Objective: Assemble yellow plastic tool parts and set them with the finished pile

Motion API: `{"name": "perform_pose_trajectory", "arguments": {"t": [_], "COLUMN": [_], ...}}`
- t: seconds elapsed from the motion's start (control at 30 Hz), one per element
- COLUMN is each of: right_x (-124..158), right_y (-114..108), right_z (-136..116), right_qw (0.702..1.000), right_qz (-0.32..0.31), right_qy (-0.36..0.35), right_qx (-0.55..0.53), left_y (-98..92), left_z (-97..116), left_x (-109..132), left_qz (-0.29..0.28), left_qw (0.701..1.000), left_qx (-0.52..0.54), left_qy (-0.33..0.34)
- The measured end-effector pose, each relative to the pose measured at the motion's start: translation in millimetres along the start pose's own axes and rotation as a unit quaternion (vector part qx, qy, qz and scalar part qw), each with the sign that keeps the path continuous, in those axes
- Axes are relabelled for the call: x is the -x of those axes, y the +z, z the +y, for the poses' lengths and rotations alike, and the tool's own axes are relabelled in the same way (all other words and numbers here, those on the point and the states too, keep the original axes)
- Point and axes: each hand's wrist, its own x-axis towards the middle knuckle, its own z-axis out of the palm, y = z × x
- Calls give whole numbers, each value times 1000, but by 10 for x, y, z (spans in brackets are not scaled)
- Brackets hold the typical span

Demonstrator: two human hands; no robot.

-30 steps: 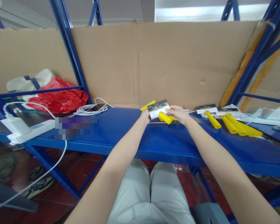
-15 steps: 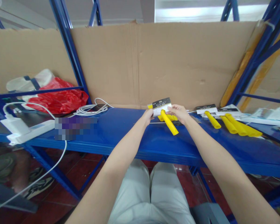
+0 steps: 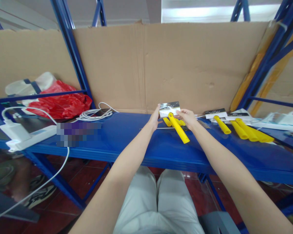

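Between my two hands, above the blue shelf, is a yellow-handled tool (image 3: 179, 130) whose wide head sits in a black-and-white card sleeve (image 3: 170, 108). Its handle slants down toward me. At the sleeve's left edge, my left hand (image 3: 155, 118) grips with the thumb up along the side. My right hand (image 3: 188, 118) pinches the lower right corner, fingers closed. Behind the held tool, more yellow handles (image 3: 167, 122) lie on the shelf, partly hidden. Off to the right rest several similar carded tools (image 3: 221, 125) with their handles pointing forward.
A blue metal shelf (image 3: 126, 139) spans the view, backed by a cardboard sheet (image 3: 112, 68). On the left are a white power strip (image 3: 36, 136), a coiled white cable (image 3: 94, 114) and a red plastic bag (image 3: 60, 102). Another person's leg (image 3: 19, 177) shows below left.
The sleeve has tilted back slightly, and the handle's end has swung a little right and down. My left hand has shifted its fingers along the sleeve's left edge.
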Motion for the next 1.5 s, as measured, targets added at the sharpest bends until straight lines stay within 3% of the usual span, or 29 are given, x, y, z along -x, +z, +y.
{"name": "perform_pose_trajectory", "arguments": {"t": [0.33,0.6,0.8,0.97,1.27,1.5], "right_x": [21,-1,-42,-97,-124,-72], "right_y": [50,19,18,-11,-36,-18], "right_z": [22,59,129,215,226,193], "right_qw": [1000,999,999,999,997,997], "right_qz": [0,1,0,-20,11,9], "right_qy": [23,11,1,0,-17,17], "right_qx": [16,38,33,41,76,68], "left_y": [29,4,-29,-22,-24,-20], "left_z": [-20,-96,-65,-43,-40,-62], "left_x": [11,-61,-78,-65,-7,7], "left_qz": [108,123,190,174,122,90], "left_qw": [993,989,978,983,990,990], "left_qx": [1,3,-59,-37,-71,-108], "left_qy": [50,76,60,48,10,-17]}}
